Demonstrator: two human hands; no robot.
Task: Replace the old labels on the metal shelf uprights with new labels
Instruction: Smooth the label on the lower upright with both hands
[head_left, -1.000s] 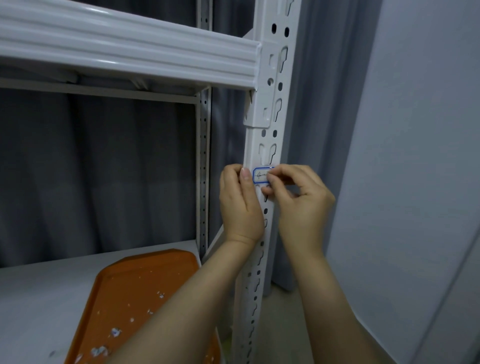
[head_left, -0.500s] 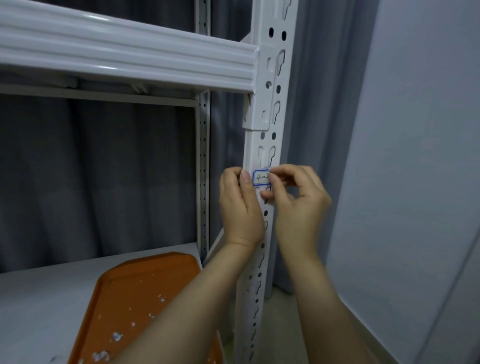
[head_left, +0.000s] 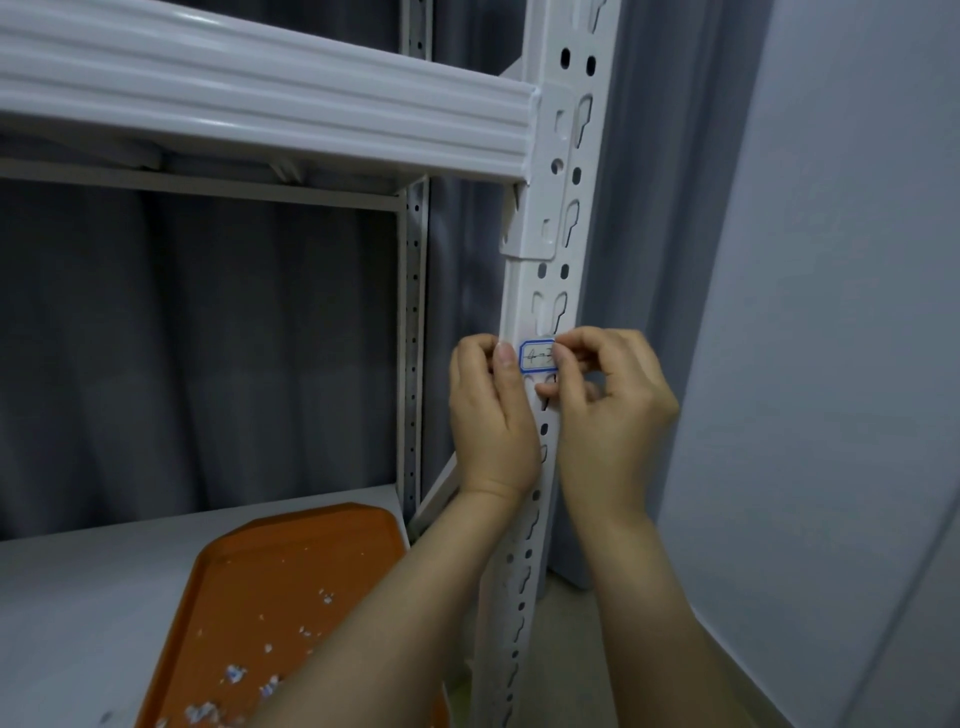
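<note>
A white label (head_left: 536, 356) with a blue border and handwritten marks sits on the front face of the white perforated metal upright (head_left: 563, 218). My left hand (head_left: 491, 415) rests against the upright's left edge, its thumb tip touching the label's left end. My right hand (head_left: 608, 410) covers the label's right end, thumb and forefinger pinched on that edge. The label's right part is hidden under those fingers.
A white shelf beam (head_left: 260, 98) joins the upright above the hands. An orange tray (head_left: 291, 587) with several small torn paper scraps lies on the grey lower shelf (head_left: 78, 613). A rear upright (head_left: 413, 332) and grey curtain stand behind; a pale wall (head_left: 831, 364) is close on the right.
Both hands stay on the label at the same spot on the upright. The view has shifted slightly; the fingers hardly moved.
</note>
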